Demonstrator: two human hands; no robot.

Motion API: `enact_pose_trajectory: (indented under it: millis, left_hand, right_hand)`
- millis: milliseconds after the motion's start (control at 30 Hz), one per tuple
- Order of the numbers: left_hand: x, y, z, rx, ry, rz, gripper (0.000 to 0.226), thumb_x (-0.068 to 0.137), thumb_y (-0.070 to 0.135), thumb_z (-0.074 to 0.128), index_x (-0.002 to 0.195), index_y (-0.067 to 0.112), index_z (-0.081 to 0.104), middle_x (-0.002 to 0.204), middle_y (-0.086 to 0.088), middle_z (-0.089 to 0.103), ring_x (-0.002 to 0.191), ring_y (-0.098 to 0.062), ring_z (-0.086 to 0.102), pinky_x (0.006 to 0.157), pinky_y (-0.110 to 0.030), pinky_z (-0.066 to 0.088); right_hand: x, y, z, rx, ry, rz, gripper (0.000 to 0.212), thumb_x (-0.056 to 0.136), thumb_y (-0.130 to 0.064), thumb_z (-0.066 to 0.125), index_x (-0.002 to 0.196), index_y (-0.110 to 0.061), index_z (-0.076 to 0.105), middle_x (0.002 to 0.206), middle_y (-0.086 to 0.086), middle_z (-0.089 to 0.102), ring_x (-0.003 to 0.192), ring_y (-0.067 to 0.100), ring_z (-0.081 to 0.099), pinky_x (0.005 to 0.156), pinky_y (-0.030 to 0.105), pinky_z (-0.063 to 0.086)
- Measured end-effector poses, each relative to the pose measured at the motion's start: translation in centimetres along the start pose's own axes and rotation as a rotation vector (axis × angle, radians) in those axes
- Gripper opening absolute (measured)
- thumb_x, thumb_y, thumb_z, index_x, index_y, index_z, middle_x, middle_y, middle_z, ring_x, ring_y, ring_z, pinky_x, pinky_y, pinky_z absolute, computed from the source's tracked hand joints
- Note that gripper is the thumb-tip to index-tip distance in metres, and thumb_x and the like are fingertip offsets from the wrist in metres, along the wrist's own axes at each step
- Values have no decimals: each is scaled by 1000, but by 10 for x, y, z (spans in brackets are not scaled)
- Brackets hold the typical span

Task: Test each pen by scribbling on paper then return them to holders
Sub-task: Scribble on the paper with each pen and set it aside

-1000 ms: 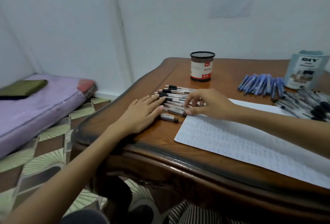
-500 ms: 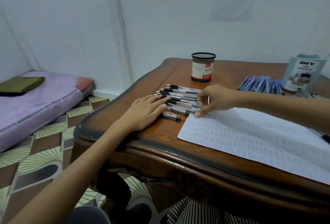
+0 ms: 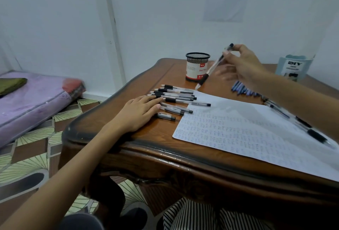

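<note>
- Dark wooden table (image 3: 146, 138) against a white wall, its curved near-left corner just under the left forearm; beyond that edge lie a patterned floor and a purple mattress (image 3: 36, 97).
- Left hand (image 3: 139, 112) lies palm down with its fingers straight and close together, fingertips resting on the grip ends of the row of black pens (image 3: 176, 95).
- Right hand (image 3: 242, 64) is raised off the table, thumb and forefinger pinching the top end of one pen (image 3: 212, 68). Its other fingers are blurred.
- That pen hangs tilted in the air, tip down and to the left, in front of the mesh holder (image 3: 197, 67) and just above the far corner of the paper (image 3: 238, 128).
- Bare wood shows between the pen row and the mesh holder — also along the near edge, in front of the paper.
- Blue pens (image 3: 244, 90) lie partly hidden behind the right forearm, near the blue organizer (image 3: 293, 68); more black pens (image 3: 302, 125) lie on the paper's right side.
</note>
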State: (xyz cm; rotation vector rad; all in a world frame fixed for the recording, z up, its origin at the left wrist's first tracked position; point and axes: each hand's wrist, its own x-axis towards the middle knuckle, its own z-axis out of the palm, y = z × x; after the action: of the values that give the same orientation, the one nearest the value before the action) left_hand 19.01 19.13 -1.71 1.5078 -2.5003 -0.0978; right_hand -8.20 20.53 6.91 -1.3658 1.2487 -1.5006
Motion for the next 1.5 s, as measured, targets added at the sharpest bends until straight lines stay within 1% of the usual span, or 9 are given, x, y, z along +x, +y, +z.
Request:
enact_pose_trajectory:
  millis: [133, 300, 733, 800, 933, 1067, 1267, 1367, 1500]
  left_hand:
    - [0, 0, -1, -11, -2, 4, 46, 100, 42, 20, 145, 36, 23, 154, 5, 25, 142, -14, 17, 116, -36, 13]
    - [0, 1, -1, -14, -4, 3, 46, 100, 41, 21, 145, 35, 23, 154, 5, 24, 142, -14, 17, 116, -36, 13]
    - [-1, 2, -2, -43, 26, 5, 45, 100, 39, 24, 144, 33, 28, 152, 4, 29, 140, -14, 21, 114, -35, 16]
    - [-1, 2, -1, -50, 35, 10, 44, 100, 39, 24, 143, 33, 29, 151, 3, 30, 140, -14, 22, 114, -35, 17]
    - [-1, 2, -2, -60, 37, 9, 44, 100, 39, 25, 143, 34, 30, 150, 4, 31, 140, -14, 23, 115, -36, 17]
    - [-1, 3, -1, -59, 47, 21, 43, 99, 39, 26, 142, 34, 31, 149, 4, 33, 139, -14, 25, 114, -35, 19]
    - [-1, 1, -2, -69, 46, 19, 51, 94, 53, 21, 141, 35, 33, 148, 3, 35, 137, -14, 28, 112, -35, 21]
    - [-1, 1, -1, -71, 61, 30, 43, 100, 44, 26, 141, 34, 33, 148, 3, 35, 137, -14, 27, 111, -34, 21]
    - [-2, 1, -2, -82, 48, 26, 58, 88, 55, 19, 141, 35, 34, 148, 3, 36, 138, -14, 27, 110, -32, 21]
  right_hand:
    - [-4, 11, -8, -115, 69, 2, 31, 97, -12, 47, 126, -19, 39, 85, 10, 64, 44, 6, 61, 40, 18, 48]
    - [-6, 11, -15, -113, 53, 75, 58, 86, -9, 63, 137, -20, 38, 98, 11, 64, 66, 10, 63, 46, 18, 52]
    - [-10, 18, -18, -137, -44, 26, 54, 86, -8, 64, 131, -22, 38, 80, 5, 61, 53, 6, 54, 46, 18, 48]
    - [-7, 19, -21, -43, -43, 85, 51, 85, -10, 66, 125, -23, 37, 74, 4, 54, 48, 6, 49, 43, 17, 45]
    - [2, 32, -23, 271, 87, 234, 8, 87, -2, 60, 85, -4, 53, 62, 1, 41, 32, 2, 38, 37, 10, 38]
    - [-2, 54, -23, 295, 31, 302, 12, 93, -12, 55, 83, -6, 52, 43, -1, 52, 38, 5, 53, 48, 19, 54]
    - [-11, 60, -19, 144, -288, 312, 37, 97, -38, 42, 107, -10, 65, 92, 8, 73, 70, 18, 71, 48, 22, 54]
    - [-17, 68, -11, -17, -225, 208, 24, 82, -28, 66, 71, -8, 59, 62, 5, 63, 47, 10, 56, 38, 18, 45]
    - [-16, 75, -3, -194, -70, 91, 45, 80, -27, 72, 52, -13, 39, 36, -7, 43, 31, 4, 34, 33, 13, 29]
